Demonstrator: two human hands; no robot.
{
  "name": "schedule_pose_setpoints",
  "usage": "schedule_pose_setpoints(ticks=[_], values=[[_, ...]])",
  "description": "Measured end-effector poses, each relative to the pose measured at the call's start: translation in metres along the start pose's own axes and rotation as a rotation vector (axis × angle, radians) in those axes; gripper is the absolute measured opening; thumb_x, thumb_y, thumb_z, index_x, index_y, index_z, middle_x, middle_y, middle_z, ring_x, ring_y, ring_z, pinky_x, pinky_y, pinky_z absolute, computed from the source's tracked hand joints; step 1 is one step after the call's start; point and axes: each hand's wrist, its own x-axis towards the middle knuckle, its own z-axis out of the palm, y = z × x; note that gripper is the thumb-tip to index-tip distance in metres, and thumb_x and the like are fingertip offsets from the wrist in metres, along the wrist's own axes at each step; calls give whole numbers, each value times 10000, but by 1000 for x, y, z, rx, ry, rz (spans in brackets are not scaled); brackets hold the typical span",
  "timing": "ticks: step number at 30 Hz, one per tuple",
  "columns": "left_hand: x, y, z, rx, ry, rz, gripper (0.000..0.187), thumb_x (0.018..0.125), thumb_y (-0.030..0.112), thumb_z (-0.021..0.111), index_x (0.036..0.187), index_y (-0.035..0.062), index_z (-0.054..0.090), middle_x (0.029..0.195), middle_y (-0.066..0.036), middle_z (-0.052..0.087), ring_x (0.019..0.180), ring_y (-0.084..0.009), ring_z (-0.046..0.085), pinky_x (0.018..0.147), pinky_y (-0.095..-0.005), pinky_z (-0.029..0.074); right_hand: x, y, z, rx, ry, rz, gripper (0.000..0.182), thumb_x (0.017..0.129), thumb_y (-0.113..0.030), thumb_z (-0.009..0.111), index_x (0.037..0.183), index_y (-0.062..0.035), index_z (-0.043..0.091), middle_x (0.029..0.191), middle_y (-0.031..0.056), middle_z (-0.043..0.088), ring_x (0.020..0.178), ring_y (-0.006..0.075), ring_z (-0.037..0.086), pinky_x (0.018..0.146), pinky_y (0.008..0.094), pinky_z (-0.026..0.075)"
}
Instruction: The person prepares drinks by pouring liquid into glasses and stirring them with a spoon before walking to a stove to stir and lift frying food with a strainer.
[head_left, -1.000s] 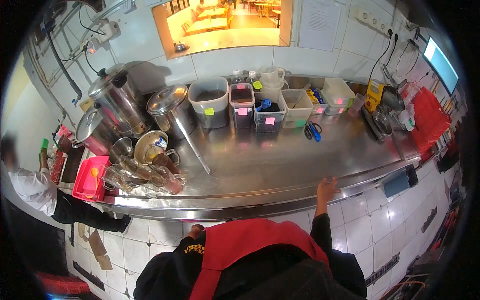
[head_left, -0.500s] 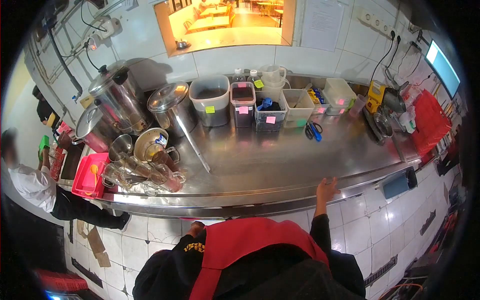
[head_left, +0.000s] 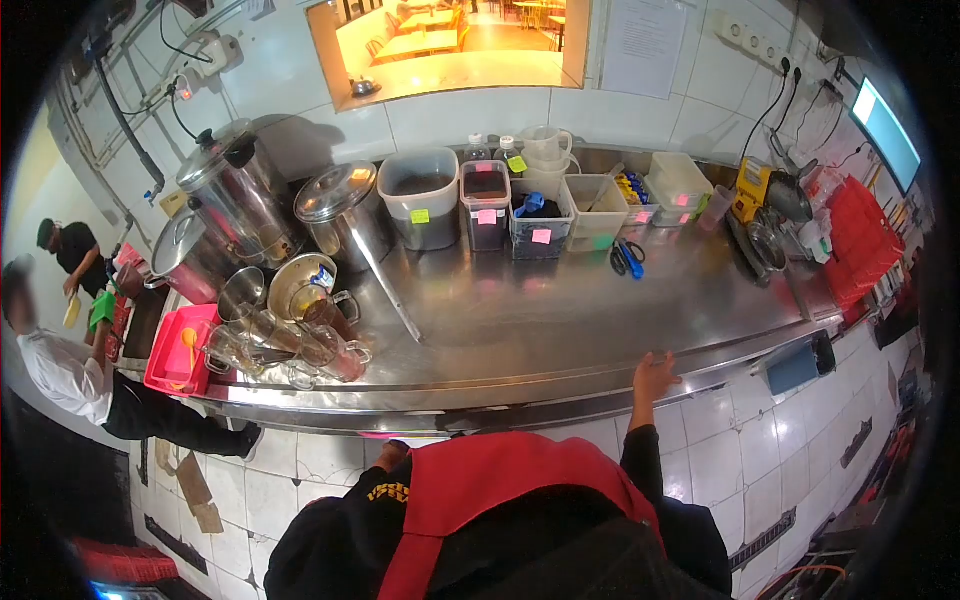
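Note:
My right hand (head_left: 655,377) is at the front edge of the steel counter (head_left: 520,335), fingers spread, with nothing in it. My left hand (head_left: 392,455) is low in front of the counter edge, beside my red apron (head_left: 520,480); its fingers are mostly hidden. On the counter to the left stand several glass pitchers (head_left: 335,355), a steel pot (head_left: 300,285) and a pink tray (head_left: 180,350) with a yellow spoon (head_left: 189,345). Blue-handled scissors (head_left: 632,260) lie farther back, ahead of my right hand.
Large lidded steel pots (head_left: 345,215) and plastic tubs (head_left: 420,195) with sticky notes line the wall. A yellow machine (head_left: 752,190) and a red crate (head_left: 865,245) stand at right. Two co-workers are at left, one in a white shirt (head_left: 65,375), one in black (head_left: 80,255).
The co-worker in black at the far left has come further into view, holding something pale yellow. The white-shirted co-worker's arm has shifted slightly. My hands have hardly moved.

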Motion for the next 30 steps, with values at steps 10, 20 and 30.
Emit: schedule_pose_setpoints(ticks=[10, 20, 30], values=[[0, -4, -1, -28, 11, 25, 289, 759, 335, 494, 896, 123, 634, 919, -138, 614, 809, -291, 603, 671, -390, 490, -1, -4, -6, 11, -86, 44, 543, 785, -352, 548, 1259, -204, 330, 1193, 379, 251, 982, 480, 465, 771, 489, 440], [4, 1, 1, -74, -12, -20, 285, 758, 331, 496, 893, 120, 633, 901, -137, 614, 797, -290, 603, 667, -388, 489, -9, -20, -29, 49, -116, 73, 556, 786, -349, 545, 1269, -192, 321, 1195, 408, 233, 1022, 494, 436, 810, 472, 426], [3, 12, -4, -102, -49, -22, 282, 758, 326, 497, 890, 118, 633, 883, -136, 614, 785, -288, 603, 663, -386, 489, -3, -8, -18, -22, -81, -7, 551, 787, -312, 532, 1279, -172, 328, 1203, 366, 260, 1060, 481, 401, 804, 468, 444]])
